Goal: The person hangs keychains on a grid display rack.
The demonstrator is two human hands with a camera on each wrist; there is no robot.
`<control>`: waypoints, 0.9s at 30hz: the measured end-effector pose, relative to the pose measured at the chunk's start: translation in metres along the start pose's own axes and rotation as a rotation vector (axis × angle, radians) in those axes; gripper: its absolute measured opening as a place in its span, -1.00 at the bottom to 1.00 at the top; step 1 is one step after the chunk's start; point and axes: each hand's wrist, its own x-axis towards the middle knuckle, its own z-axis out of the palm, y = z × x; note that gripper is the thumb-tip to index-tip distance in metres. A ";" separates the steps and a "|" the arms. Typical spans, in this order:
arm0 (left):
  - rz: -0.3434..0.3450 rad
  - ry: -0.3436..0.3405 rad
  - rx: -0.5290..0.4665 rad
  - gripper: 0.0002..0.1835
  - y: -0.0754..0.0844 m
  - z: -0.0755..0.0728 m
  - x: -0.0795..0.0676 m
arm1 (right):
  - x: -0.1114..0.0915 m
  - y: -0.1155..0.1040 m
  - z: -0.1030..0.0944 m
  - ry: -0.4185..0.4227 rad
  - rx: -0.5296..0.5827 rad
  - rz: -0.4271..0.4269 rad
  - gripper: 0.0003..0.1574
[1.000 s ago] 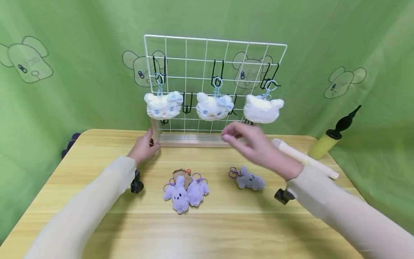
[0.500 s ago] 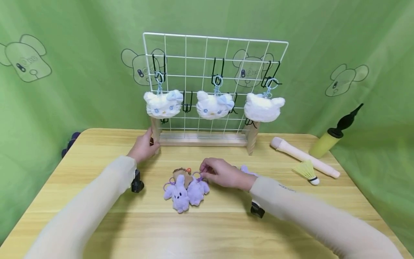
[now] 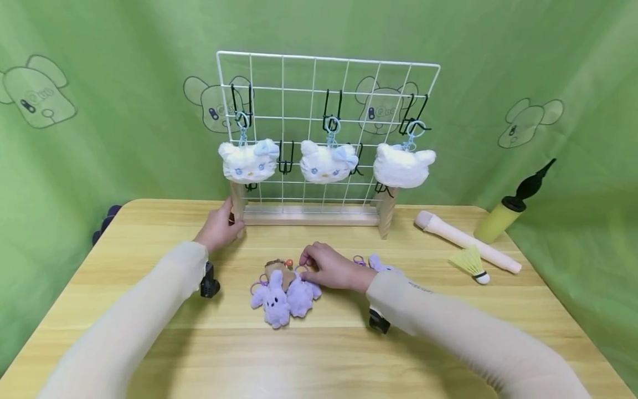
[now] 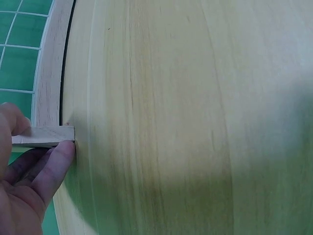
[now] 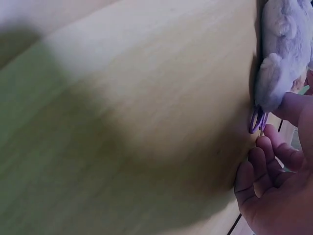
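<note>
My left hand point(image 3: 219, 227) grips the left wooden leg point(image 4: 44, 135) of a white wire grid rack point(image 3: 314, 59), thumb and fingers on either side of it. At the table's middle, my right hand point(image 3: 331, 269) has its fingertips at the purple ring point(image 5: 256, 121) of a lilac plush keychain point(image 3: 301, 299). Its thumb touches the plush top, and the fingertips stand apart around the ring. Beside it lie another lilac plush keychain point(image 3: 275, 303) with a face and a brown keychain point(image 3: 276, 270) with an orange bead. A third lilac plush keychain point(image 3: 381, 263) is partly hidden behind my right wrist.
White cat plush keychains hang from black hooks point(image 3: 332, 119) on the rack: left point(image 3: 249, 162), middle point(image 3: 328, 163) and right point(image 3: 404, 166). Lower hooks carry nothing. At right lie a pale microphone point(image 3: 468, 241), a yellow shuttlecock point(image 3: 471, 263) and a yellow hand pump point(image 3: 498, 221).
My right hand has come down from in front of the rack's right side, moving left to the lilac keychains, and has shifted slightly further left since. My left hand stays on the leg.
</note>
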 end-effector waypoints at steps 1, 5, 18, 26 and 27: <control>0.002 0.002 0.003 -0.20 0.000 0.000 0.000 | 0.000 0.000 0.000 0.000 0.005 0.002 -0.73; 0.002 0.006 0.006 -0.21 0.000 0.000 -0.001 | 0.002 -0.001 -0.001 -0.005 0.042 0.012 -0.72; -0.007 -0.002 0.009 -0.23 0.005 -0.003 -0.003 | -0.006 0.002 -0.015 -0.026 0.248 0.024 -0.87; -0.007 -0.006 0.002 -0.22 0.005 -0.001 -0.004 | -0.017 0.005 -0.023 0.002 0.339 -0.012 -0.83; -0.009 -0.006 0.001 -0.22 0.005 -0.001 -0.005 | -0.018 0.005 -0.024 0.001 0.352 -0.016 -0.84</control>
